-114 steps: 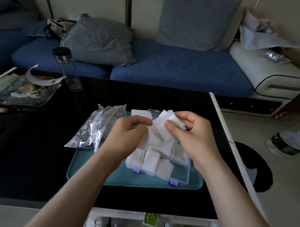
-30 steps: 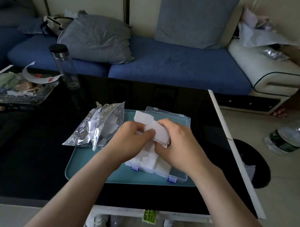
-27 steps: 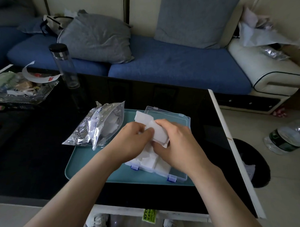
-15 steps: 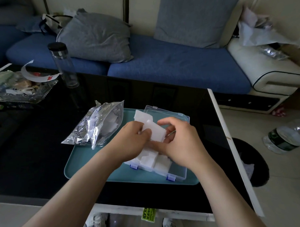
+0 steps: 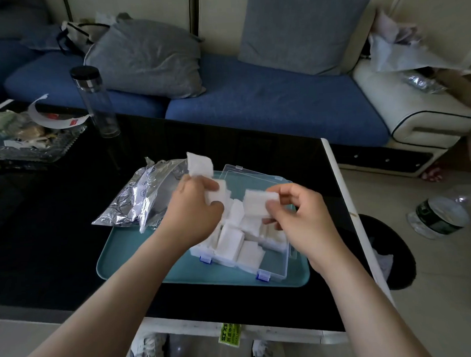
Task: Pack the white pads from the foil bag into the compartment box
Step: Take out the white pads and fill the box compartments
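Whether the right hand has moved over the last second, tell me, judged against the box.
Yes. The right hand has moved right, from the middle of the box toward its right wall, pinching a pad, apart from the left hand.

Layout of the table (image 5: 57,238) and the items on and around it.
The tray (image 5: 130,264) lies on the table, toward its front right. The compartment box (image 5: 275,267) sits on the right half of the tray, with its opened lid (image 5: 245,178) behind it and pads (image 5: 231,242) in its compartments. The foil bag (image 5: 139,200) lies over the tray's rear left corner, partly on the table. The left hand (image 5: 190,214), holding a pad bundle (image 5: 200,165), is above the box's left rear. The right hand (image 5: 297,216), holding a separate pad (image 5: 256,203), is above the box's right side. A bottle (image 5: 97,103) stands upright at the table's rear left, with a dish (image 5: 27,148) to its left. A sofa (image 5: 266,102) runs behind the table.
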### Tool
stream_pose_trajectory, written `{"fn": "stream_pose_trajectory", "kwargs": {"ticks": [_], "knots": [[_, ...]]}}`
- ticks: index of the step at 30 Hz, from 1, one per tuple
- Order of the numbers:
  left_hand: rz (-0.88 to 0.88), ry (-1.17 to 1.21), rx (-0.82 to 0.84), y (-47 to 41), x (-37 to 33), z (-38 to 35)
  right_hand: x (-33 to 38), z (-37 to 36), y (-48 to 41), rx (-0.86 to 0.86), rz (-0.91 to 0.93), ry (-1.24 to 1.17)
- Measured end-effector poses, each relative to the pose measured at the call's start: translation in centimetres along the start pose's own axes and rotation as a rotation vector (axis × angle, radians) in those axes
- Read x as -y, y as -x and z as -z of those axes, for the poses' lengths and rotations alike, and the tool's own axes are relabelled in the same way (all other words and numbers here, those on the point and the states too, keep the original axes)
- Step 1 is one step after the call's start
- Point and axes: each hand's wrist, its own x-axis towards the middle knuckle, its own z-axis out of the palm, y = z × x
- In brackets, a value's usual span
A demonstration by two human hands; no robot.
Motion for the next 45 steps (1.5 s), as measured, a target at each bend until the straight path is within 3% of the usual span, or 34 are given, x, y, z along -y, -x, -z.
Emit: {"fn": "stream_pose_trajectory", "kwargs": {"ticks": [2,5,10,14,24,29,35,45], "knots": [[-0.076,-0.057,-0.054,-0.2,0.4,-0.2,-1.2,0.5,-0.1,0.045,0.077,0.244],[-0.156,-0.186,-0.024,-0.3,1.2,-0.4,-2.6,0.3,0.0,0.142,0.061,0.429],[-0.239,-0.45,0.102,-0.3,2.2,-0.5,-4.2,-1.1,0.1,0.159,0.008,0.494],[-0.197,-0.542,0.134,-0.2,2.9,-0.3,-4.7,-1.8,0.1,0.198,0.002,0.54],[-0.151,-0.52,0.198,-0.4,4.2,-0.5,-5.0,-4.0,1.1,0.055,0.124,0.768],[-0.162,-0.488,0.189,-0.5,4.5,-0.5,-4.1,-5.2,2.2,0.164,0.133,1.038],[-0.089,-0.461,0.191,-1.0,5.0,0.0,-2.2,-6.2,5.1,0.306,0.098,1.085],[-0.096,-0.273,-0.145,-1.7,5.0,1.1,-1.8,-4.2,4.3,0.396,0.125,1.145]]}}
